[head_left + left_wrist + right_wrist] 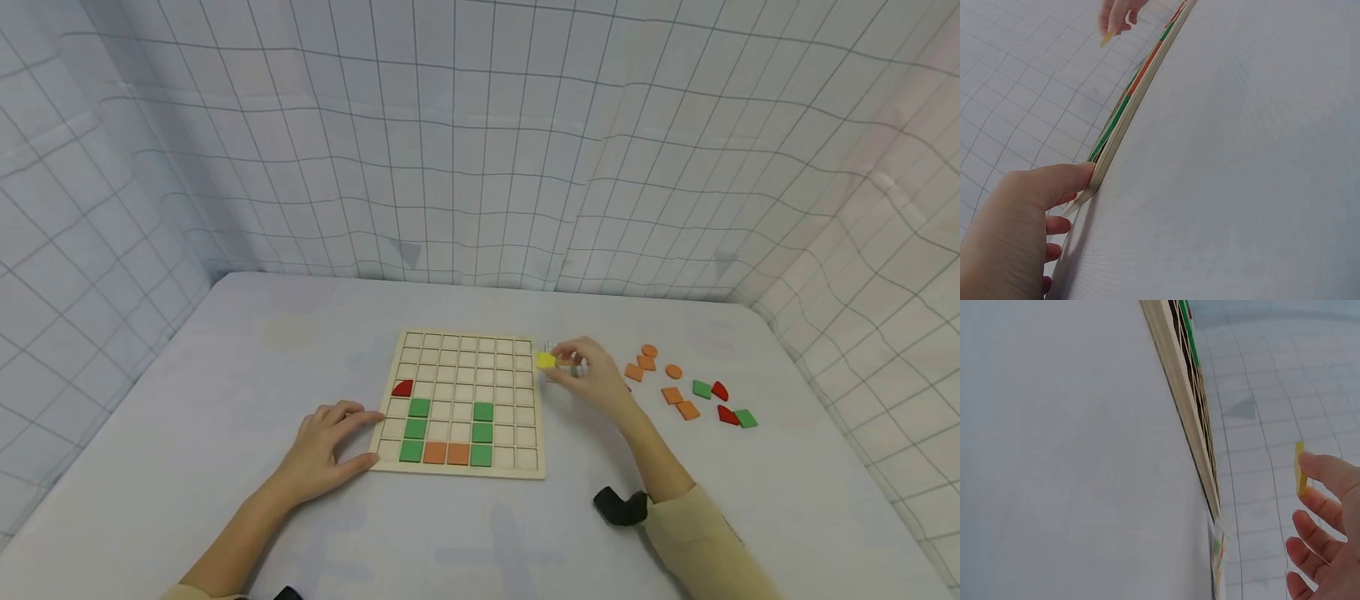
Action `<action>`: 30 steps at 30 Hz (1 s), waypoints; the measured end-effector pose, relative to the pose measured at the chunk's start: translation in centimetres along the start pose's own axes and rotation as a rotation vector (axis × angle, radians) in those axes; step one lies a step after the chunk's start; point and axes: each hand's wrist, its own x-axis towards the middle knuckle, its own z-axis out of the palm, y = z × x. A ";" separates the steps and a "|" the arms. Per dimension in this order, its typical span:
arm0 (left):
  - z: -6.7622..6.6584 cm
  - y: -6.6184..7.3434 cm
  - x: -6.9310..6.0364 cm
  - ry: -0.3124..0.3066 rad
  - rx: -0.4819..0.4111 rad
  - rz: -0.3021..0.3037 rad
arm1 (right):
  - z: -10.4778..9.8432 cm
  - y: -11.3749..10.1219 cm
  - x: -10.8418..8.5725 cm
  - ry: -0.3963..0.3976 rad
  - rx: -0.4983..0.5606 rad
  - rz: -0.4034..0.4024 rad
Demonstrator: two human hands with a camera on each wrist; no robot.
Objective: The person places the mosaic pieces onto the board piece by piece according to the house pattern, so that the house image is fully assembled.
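Observation:
My right hand [596, 379] pinches a small yellow tile [546, 360] between thumb and fingertips, raised near the right edge of a pale wooden grid board [504, 382]. In the right wrist view the yellow tile [1300, 469] appears edge-on. My left hand [326, 446] rests beside the board's lower left corner; its thumb and index finger touch the rim without wrapping round it. Green tiles [483, 433] form two columns on the board, with two orange tiles [446, 453] between them in the bottom row. A red quarter-round tile [402, 388] sits at the left.
Right of the board lie loose orange pieces [672, 396], green tiles [702, 389] and red quarter-rounds [727, 415]. Partly hidden behind my right hand is a clear packet [1219, 550] with coloured bits. A black strap piece [621, 507] is near my right sleeve. Gridded curtains surround the table.

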 end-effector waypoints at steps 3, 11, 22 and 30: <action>0.0 0.0 0.0 0.000 -0.002 0.002 | 1.6 -1.0 0.6 -0.019 0.000 -0.018; 0.1 0.0 0.1 0.003 -0.009 0.009 | 5.6 -3.5 2.1 -0.070 -0.067 -0.036; 0.0 0.1 0.1 -0.004 -0.011 -0.003 | 9.5 -6.1 3.3 -0.134 -0.083 -0.088; 0.0 0.0 0.0 -0.007 -0.007 -0.004 | 11.7 -7.4 3.9 -0.181 -0.154 -0.070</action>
